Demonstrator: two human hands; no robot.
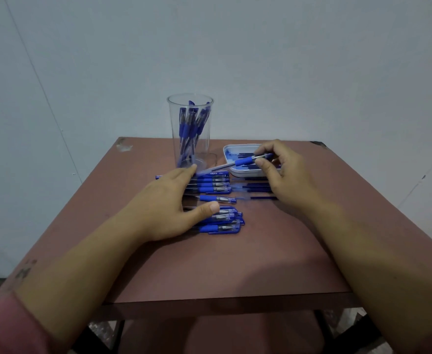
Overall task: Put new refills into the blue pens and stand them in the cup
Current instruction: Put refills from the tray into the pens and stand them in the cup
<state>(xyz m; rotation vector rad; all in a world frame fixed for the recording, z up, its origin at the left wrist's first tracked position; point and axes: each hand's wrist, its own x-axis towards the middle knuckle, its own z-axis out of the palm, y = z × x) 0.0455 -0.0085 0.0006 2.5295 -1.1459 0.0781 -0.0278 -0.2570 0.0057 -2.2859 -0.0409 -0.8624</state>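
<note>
A tall clear cup stands at the table's back middle with several blue pens upright inside. My right hand pinches a blue pen over the white tray, the pen lying nearly level and pointing left. My left hand lies flat with straight fingers on a row of blue pens on the table. A second pile of pens sits just by its thumb. Loose dark blue refills lie to the right of the rows, below my right hand.
The brown table has its front edge near me and a wall close behind it. The white tray holds several dark refills. A stool seat shows under the table's front edge.
</note>
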